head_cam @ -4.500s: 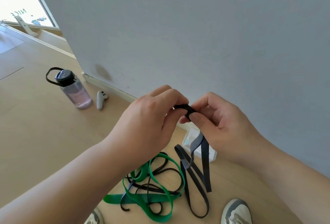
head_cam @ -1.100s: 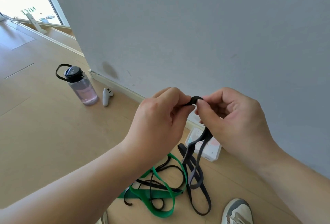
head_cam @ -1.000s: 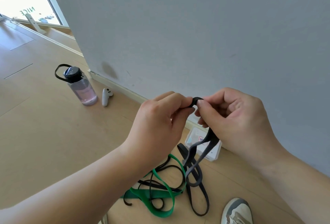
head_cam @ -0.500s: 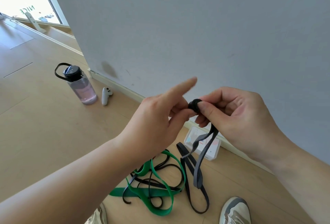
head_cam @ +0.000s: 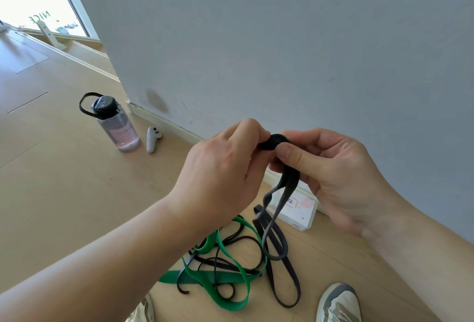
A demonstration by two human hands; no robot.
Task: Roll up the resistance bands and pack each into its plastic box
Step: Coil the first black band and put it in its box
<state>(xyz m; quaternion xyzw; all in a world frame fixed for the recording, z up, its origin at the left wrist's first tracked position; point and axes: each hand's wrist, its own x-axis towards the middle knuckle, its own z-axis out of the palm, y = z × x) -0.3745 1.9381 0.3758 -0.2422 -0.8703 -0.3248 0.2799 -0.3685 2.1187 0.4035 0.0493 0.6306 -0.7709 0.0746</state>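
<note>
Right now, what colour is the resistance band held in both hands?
The resistance band is dark grey, almost black at the rolled end; head view.

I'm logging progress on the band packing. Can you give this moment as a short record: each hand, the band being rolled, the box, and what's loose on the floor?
left hand: pinches the rolled end of the grey band
right hand: pinches the same roll from the other side
grey band: partly rolled, its tail hanging in a loop
plastic box: on the floor by the wall, behind the tail
loose on floor: green band and black bands, tangled
nearby: water bottle
</note>
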